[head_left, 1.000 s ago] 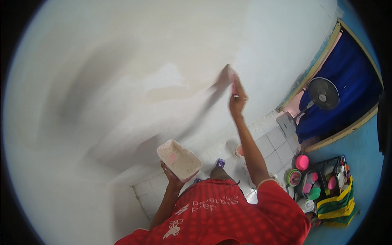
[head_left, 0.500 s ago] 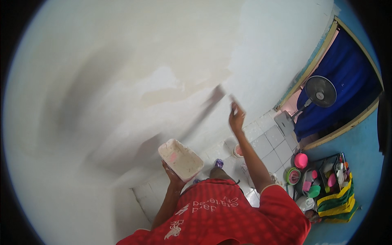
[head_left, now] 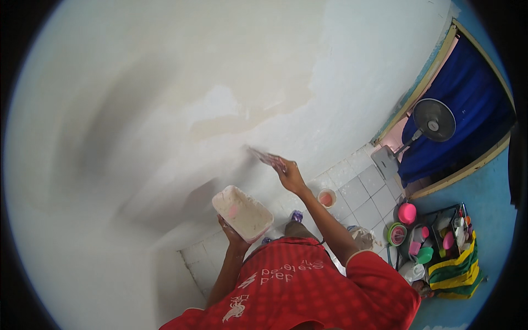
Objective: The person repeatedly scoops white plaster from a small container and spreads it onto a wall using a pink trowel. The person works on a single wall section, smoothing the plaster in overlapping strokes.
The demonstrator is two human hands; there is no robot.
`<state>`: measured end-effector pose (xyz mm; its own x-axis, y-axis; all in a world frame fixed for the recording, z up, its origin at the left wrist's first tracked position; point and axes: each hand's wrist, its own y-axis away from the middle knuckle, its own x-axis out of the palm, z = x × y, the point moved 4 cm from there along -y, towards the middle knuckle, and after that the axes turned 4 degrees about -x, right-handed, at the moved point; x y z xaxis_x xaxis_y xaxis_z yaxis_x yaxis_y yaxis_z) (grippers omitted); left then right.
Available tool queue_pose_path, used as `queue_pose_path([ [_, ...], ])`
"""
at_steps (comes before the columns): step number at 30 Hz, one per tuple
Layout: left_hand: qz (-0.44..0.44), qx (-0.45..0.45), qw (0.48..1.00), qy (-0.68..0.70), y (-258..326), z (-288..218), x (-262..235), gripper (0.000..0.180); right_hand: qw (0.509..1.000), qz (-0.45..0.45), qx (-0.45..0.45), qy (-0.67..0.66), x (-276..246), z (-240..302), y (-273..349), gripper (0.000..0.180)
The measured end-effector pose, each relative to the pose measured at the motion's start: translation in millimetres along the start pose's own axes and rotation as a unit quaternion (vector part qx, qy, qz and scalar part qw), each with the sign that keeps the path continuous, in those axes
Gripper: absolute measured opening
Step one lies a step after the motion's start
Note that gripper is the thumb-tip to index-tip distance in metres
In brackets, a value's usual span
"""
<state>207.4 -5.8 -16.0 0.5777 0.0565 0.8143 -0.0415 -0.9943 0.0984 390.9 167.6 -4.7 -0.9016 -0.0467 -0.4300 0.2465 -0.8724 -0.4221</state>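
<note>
My left hand grips an off-white rectangular tub from below and the side. Pale paste coats the inside of the tub, with a pink spot in it. To the right of the tub and above it, my right hand is closed around a flat putty knife, partly smeared by motion. The knife's end points up and left at the white wall; whether it touches cannot be told. A beige, uneven patch marks the wall above the knife.
A small bucket with pinkish contents stands on the tiled floor. On the right are a standing fan, a blue curtain in a doorway, a pink bowl and a rack with dishes.
My right hand has swung down and to the left with the putty knife, nearer the tub. The small bucket has come into fuller view. My left hand and the tub have hardly moved.
</note>
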Motion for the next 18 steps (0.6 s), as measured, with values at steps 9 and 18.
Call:
queue_pose_path([
  [9,-0.003,-0.039,0.993,0.113,0,6,-7,0.061,0.962,-0.159,-0.183,0.127,-86,12,-32,0.052],
  [18,0.0,-0.063,0.99,0.128,-5,9,-25,0.083,0.912,-0.23,-0.258,0.222,-26,-70,-67,0.063],
])
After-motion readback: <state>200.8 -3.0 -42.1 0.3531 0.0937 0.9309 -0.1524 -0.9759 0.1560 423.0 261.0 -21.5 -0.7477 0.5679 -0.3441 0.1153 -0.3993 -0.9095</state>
